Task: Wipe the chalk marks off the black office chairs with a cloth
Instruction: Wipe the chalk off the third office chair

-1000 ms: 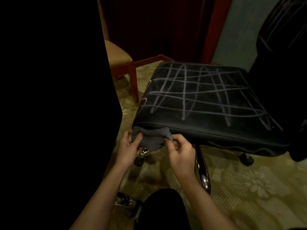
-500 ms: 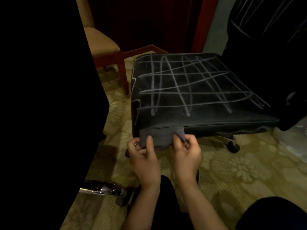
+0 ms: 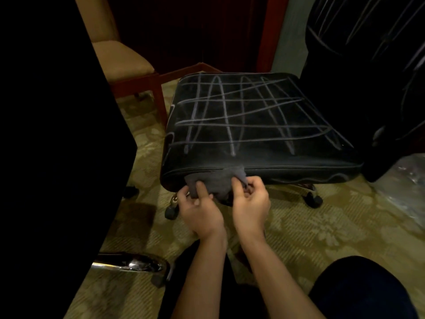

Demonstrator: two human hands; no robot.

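A black office chair seat (image 3: pixel 253 125) fills the middle of the view, crossed all over with pale chalk lines. Its backrest (image 3: pixel 368 65) rises at the right and also carries chalk strokes. A grey cloth (image 3: pixel 213 180) is bunched against the seat's front edge, near its left corner. My left hand (image 3: pixel 200 208) grips the cloth's lower left part, thumb on top. My right hand (image 3: pixel 250 201) pinches the cloth's right end between thumb and fingers. Both hands sit just below the seat's front edge.
A large black shape (image 3: pixel 53 134), likely another chair's back, blocks the left side, with a chrome base leg (image 3: pixel 131 264) below it. A tan-cushioned wooden chair (image 3: pixel 124 61) stands behind. Patterned carpet (image 3: pixel 322 231) lies underneath, and clear plastic (image 3: pixel 407 173) sits at the right.
The view has shifted, so the seat now sits more centrally. Both hands have kept hold of the cloth at the front edge and drawn closer together, the left thumb now on top.
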